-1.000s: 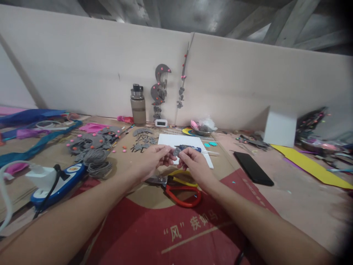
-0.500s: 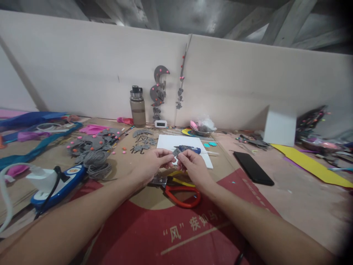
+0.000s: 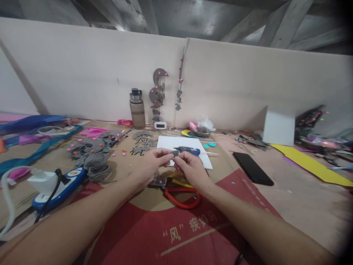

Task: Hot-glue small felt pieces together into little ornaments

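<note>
Between the fingertips of my left hand (image 3: 156,162) and my right hand (image 3: 190,167) is a small grey felt piece (image 3: 175,153). Both hands pinch it, thumbs facing each other, and the fingers cover part of its outline. Just behind them a blue glue gun (image 3: 190,151) with a clear glue stick lies on a white board (image 3: 176,140). Below my hands rest red-handled scissors (image 3: 183,198), with a yellow-handled tool (image 3: 180,180) partly hidden beside them. Grey felt cutouts (image 3: 143,140) lie beyond my left hand.
A blue-and-white power strip (image 3: 59,191), grey cord (image 3: 96,165) and a felt pile with pom-poms (image 3: 93,145) are on the left. A bottle (image 3: 137,110) and small clock (image 3: 160,125) stand near the wall. To the right lie a black phone (image 3: 253,168) and yellow sheet (image 3: 311,163).
The grey felt piece has turned in my fingertips and now shows a narrower side. My right fingers have curled in slightly. The camera view has shifted a little.
</note>
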`<move>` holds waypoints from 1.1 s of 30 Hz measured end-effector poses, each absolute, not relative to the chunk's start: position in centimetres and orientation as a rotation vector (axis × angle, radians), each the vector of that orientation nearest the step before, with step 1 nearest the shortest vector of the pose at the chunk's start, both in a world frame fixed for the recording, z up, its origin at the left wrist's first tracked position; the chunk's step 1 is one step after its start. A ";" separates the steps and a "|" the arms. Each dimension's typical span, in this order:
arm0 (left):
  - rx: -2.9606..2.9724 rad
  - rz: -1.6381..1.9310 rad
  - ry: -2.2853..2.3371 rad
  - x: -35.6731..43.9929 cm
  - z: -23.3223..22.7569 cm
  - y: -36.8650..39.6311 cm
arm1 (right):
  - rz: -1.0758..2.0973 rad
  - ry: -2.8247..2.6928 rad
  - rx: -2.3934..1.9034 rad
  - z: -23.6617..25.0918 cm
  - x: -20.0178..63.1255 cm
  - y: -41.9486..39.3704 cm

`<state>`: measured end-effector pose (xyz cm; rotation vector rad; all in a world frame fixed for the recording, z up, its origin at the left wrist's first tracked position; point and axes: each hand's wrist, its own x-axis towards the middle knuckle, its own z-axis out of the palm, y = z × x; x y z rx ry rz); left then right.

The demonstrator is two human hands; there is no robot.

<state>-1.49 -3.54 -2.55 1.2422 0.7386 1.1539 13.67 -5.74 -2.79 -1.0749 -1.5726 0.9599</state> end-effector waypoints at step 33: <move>1.084 1.756 0.692 -8.2 2.7 0.0 | 0.317 -2.428 -1.281 -1.3 15.1 -7.1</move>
